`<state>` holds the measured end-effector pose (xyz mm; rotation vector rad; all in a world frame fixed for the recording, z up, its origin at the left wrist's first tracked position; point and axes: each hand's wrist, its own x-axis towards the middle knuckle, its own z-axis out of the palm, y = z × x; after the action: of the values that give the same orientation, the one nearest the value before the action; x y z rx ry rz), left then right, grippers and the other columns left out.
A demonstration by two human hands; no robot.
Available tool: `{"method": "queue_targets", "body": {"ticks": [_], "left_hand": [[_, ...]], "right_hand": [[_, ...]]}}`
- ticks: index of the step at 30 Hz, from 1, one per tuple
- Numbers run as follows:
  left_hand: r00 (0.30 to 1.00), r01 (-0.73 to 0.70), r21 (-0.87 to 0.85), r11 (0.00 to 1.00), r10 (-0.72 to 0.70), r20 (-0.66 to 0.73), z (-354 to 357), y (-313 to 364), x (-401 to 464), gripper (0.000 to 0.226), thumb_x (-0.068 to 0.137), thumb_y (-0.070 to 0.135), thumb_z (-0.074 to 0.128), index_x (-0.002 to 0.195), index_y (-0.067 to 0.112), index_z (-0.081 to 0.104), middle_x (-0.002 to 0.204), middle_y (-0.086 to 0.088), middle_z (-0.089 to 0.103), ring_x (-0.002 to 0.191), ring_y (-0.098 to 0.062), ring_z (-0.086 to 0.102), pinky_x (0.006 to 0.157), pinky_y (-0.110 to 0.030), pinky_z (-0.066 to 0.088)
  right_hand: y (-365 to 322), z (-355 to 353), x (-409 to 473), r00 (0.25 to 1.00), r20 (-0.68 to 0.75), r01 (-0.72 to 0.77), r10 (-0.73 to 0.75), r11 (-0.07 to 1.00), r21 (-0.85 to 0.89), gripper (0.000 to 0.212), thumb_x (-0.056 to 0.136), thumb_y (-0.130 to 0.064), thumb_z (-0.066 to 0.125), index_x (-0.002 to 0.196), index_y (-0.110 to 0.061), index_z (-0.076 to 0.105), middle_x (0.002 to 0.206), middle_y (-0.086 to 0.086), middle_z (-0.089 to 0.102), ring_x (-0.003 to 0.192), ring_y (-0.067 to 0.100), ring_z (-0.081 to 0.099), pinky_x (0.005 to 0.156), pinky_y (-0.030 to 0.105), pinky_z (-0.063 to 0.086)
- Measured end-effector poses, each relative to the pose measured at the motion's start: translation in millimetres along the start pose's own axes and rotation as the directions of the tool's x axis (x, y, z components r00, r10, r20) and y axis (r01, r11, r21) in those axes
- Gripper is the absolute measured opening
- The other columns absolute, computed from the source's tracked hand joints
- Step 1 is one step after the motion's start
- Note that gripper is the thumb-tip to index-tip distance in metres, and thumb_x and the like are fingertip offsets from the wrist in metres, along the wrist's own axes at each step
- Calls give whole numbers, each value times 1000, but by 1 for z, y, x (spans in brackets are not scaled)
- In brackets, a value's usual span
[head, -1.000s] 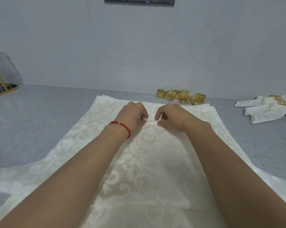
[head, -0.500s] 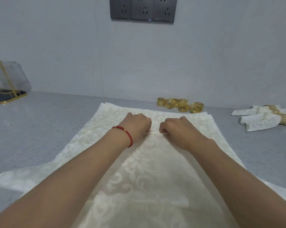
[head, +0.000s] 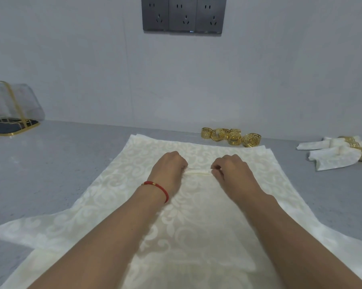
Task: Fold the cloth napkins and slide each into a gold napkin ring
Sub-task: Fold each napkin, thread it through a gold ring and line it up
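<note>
- Cream cloth napkin (head: 196, 215) spread flat on grey counter (head: 50, 174), damask leaf pattern, far edge toward wall, near edge running off bottom of frame.
- More cream fabric under it: extra edges showing at far right corner and at lower left, so a stack; count unclear.
- Left hand (head: 168, 170) knuckles up on napkin's far-centre, fingers curled closed, pinching a small raised ridge of fabric (head: 198, 171).
- Right hand (head: 231, 172) just beside, same pose, fingers closed on the other end of that ridge.
- Hands apart, not touching; pinched ridge runs straight between them, lifted slightly off the flat cloth.
- Red cord bracelet (head: 157, 186) with small gold beads on left wrist.
- Both forearms reaching in from bottom of frame, over the napkin.
- Loose gold napkin rings (head: 231, 137) clustered on counter just beyond napkin's far right edge, near wall; openwork key pattern; about five, exact count unclear.
- Finished napkins (head: 338, 154) at far right of counter, rolled and each inside a gold ring; two clear, possibly more cut off by frame edge.
- Well apart at far left: clear cover with gold trim (head: 11, 101) on a dark gold-rimmed tray (head: 13, 127).
- Dark triple wall socket panel (head: 183, 15) on wall above, centred.
</note>
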<state>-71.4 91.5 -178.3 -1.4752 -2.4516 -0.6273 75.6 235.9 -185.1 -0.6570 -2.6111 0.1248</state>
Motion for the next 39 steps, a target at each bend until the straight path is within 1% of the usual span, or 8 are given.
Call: {"method": "queue_targets", "body": {"ticks": [5,10,16,20,24,29,35,39], "left_hand": [[998,-47,148,988,54,-39,-5,-1,-7,22,87,3,60,92,24,63,92,7,57,95,-20,46,78,-35,36],[992,-123,325,938,123,21,-21,8,-17,25,78,4,61,76,29,60,75,10,55,78,-18,48,74,-34,24],[996,-4,-38,999,7,88,-26,-4,-19,36,86,1,53,100,30,70,93,2,65,86,-23,60,81,-38,52],[992,11,-16,1000,-9,122,-23,-7,-20,25,87,0,53,75,19,65,73,2,48,71,-22,48,66,-36,48],[996,-22,76,997,15,89,-25,-6,-21,14,93,9,56,94,19,65,88,4,56,92,-18,47,77,-34,44],[994,-105,262,959,97,46,-29,0,-21,26,81,3,55,85,27,45,85,12,51,86,-17,45,74,-32,25],[983,-140,173,975,115,145,-37,-1,-19,31,83,-1,58,97,25,65,104,9,62,99,-17,59,81,-29,37],[982,-30,9,1000,27,188,-43,-6,-25,31,82,0,54,96,20,74,92,6,67,85,-18,63,69,-23,47]], "right_hand": [[-2,-12,-7,998,-23,62,-64,995,-73,14,92,-12,58,89,-26,55,85,-10,58,86,20,52,84,40,40],[-3,-24,-14,987,117,130,-109,973,-189,34,82,0,60,97,-30,60,96,-11,60,95,19,55,86,36,36],[-3,-24,-22,999,40,-6,3,997,72,27,102,-14,49,114,-21,72,106,-2,71,104,24,64,90,41,49],[2,-19,-19,996,91,21,-21,1000,1,20,99,-14,54,100,-13,73,99,6,64,99,29,58,82,45,50],[0,-25,-19,992,113,63,-58,997,-44,10,99,-21,55,94,-25,64,91,-8,61,94,20,52,85,41,43],[-4,-32,-13,989,71,136,-128,983,-123,17,87,-4,56,90,-21,60,88,-4,62,83,24,58,74,36,37],[0,-30,-11,979,147,163,-141,975,-151,25,85,-4,56,96,-25,64,97,-7,60,94,21,54,79,36,37],[-2,-32,-19,991,119,70,-66,997,-29,18,92,-17,52,94,-27,67,93,-10,64,92,19,61,84,39,45]]}}
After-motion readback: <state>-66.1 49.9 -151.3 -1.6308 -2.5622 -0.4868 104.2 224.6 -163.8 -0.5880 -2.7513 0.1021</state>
